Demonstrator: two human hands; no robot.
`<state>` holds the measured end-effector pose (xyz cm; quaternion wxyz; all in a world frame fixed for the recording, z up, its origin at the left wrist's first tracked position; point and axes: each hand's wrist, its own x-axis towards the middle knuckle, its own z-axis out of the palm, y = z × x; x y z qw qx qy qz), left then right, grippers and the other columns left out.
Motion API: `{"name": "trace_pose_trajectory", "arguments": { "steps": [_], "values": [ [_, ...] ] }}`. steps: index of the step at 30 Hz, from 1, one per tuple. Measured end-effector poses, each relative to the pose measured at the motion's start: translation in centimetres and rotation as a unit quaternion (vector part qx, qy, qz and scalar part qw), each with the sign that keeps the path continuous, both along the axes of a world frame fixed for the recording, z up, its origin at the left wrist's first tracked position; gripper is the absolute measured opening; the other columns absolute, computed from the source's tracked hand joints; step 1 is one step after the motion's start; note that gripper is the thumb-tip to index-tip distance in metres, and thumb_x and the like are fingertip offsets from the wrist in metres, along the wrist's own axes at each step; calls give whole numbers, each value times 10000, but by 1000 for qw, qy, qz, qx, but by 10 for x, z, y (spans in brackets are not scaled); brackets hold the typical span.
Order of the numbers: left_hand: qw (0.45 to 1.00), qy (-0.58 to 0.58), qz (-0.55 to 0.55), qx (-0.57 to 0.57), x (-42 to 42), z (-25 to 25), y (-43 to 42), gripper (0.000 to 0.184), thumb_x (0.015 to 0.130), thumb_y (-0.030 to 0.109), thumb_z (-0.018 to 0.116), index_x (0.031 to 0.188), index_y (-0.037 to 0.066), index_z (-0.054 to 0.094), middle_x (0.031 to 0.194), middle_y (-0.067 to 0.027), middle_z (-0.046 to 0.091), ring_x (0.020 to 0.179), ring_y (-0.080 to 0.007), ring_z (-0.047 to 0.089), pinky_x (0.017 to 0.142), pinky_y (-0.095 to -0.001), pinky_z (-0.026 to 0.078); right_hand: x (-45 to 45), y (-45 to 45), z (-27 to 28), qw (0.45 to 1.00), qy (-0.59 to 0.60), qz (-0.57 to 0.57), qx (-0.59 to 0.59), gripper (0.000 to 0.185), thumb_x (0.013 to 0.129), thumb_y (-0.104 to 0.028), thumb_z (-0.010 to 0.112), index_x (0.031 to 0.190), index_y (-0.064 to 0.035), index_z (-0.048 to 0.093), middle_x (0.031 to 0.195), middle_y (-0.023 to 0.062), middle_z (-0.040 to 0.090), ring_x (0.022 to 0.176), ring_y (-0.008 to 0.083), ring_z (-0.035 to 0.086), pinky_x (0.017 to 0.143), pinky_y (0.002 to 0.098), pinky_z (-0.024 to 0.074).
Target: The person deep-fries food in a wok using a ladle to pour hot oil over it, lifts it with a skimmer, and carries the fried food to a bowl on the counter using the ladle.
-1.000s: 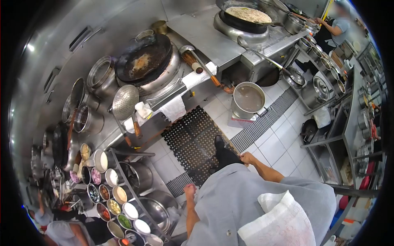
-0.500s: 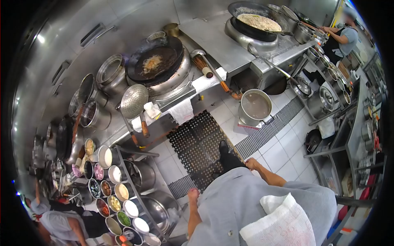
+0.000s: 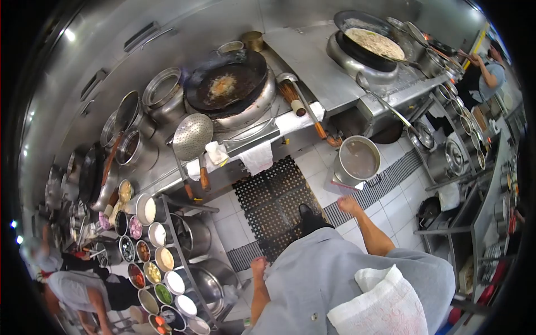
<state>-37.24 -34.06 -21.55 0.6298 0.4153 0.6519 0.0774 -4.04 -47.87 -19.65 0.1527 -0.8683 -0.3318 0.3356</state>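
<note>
My head view shows the right hand [image 3: 350,205] just right of centre; it has swung outward from the grey shirt [image 3: 329,273], leaving it nearest the stockpot [image 3: 339,173], with no clear contact. Its fingers curl inward and nothing shows in them; I can't tell how tightly they close. The left hand [image 3: 258,264], lower centre-left, has bent fingers near the ribbed floor grate [image 3: 244,255]; no held object shows, and I can't make out the palm.

The stockpot is round, smooth metal, with cloudy brownish liquid [image 3: 360,158] inside. Left of it lies a black mat [image 3: 273,192] punched with holes. Up at upper centre-left, the dark, curved wok [image 3: 251,75] holds frothy golden food [image 3: 222,87]; below it sits a perforated metal skimmer [image 3: 193,135] with a wooden handle, beside crumpled white cloth [image 3: 215,152]
</note>
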Motion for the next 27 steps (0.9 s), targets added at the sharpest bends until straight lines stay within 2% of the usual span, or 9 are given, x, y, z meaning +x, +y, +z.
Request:
{"name": "trace_pose_trajectory", "arguments": {
  "steps": [2, 4, 12, 16, 18, 20, 21, 24, 27],
  "values": [
    [999, 6, 31, -6, 4, -2, 8, 209, 712, 77, 457, 827, -5, 611, 599, -82, 565, 459, -133, 510, 359, -228, 350, 33, 26, 10, 962, 5, -206, 177, 196, 699, -178, 557, 756, -7, 633, 722, 167, 626, 611, 243, 595, 575, 365, 460],
    [996, 79, -34, 21, 7, 3, 17, 230, 700, 81, 455, 835, -9, 618, 580, -82, 563, 450, -139, 509, 361, -237, 358, 74, 58, 20, 940, -68, -209, 259, 348, 695, -244, 578, 894, 38, 618, 778, 216, 621, 784, 335, 605, 716, 384, 471],
    [986, 55, 139, 79, 33, 11, 34, 253, 691, 74, 459, 873, -41, 592, 605, -105, 572, 448, -151, 503, 366, -249, 369, 153, 174, 45, 965, -128, -151, 172, 754, 641, -280, 660, 1218, 105, 364, 1033, 235, 579, 1027, 310, 533, 840, 327, 437],
    [985, 2, 159, 71, 49, 14, 37, 208, 691, 62, 460, 826, -51, 571, 566, -66, 521, 438, -145, 490, 363, -244, 365, 161, 201, 41, 971, 79, -182, 132, 597, 669, -249, 600, 1172, 24, 428, 954, 283, 570, 877, 348, 586, 770, 402, 456],
    [976, 37, 203, 76, 60, 14, 36, 207, 685, 66, 455, 815, -45, 574, 565, -67, 518, 439, -147, 491, 358, -249, 355, 158, 212, 39, 962, 30, -198, 183, 455, 675, -212, 574, 1041, 38, 473, 839, 256, 583, 738, 343, 602, 658, 413, 476],
    [983, 37, 176, 46, 65, 14, 46, 191, 684, 71, 455, 786, -35, 578, 561, -73, 523, 438, -153, 493, 360, -265, 362, 159, 224, 43, 875, -257, -138, 387, 175, 725, -121, 549, 820, -10, 454, 512, 57, 451, 359, 155, 441, 313, 309, 331],
    [988, 43, 145, 14, 63, 14, 47, 179, 684, 77, 455, 757, -26, 581, 557, -79, 528, 437, -159, 496, 362, -281, 370, 169, 225, 45, 931, 11, -202, 305, 117, 764, -112, 516, 814, -15, 472, 528, 42, 468, 393, 131, 451, 333, 277, 336],
    [989, 78, 113, 58, 63, 14, 60, 158, 684, 91, 450, 664, -9, 572, 544, -88, 537, 427, -172, 496, 368, -309, 375, 165, 217, 66, 856, 246, -271, 365, 76, 792, -93, 485, 833, -30, 473, 553, 29, 475, 412, 105, 454, 338, 246, 337],
    [997, 57, 45, 28, 57, 20, 83, 177, 692, 113, 461, 614, -8, 565, 546, -91, 551, 454, -189, 515, 392, -335, 390, 164, 219, 94, 835, 278, -234, 414, 142, 787, -76, 479, 922, -32, 486, 555, 24, 472, 387, 108, 433, 328, 241, 337]
  ]
}}
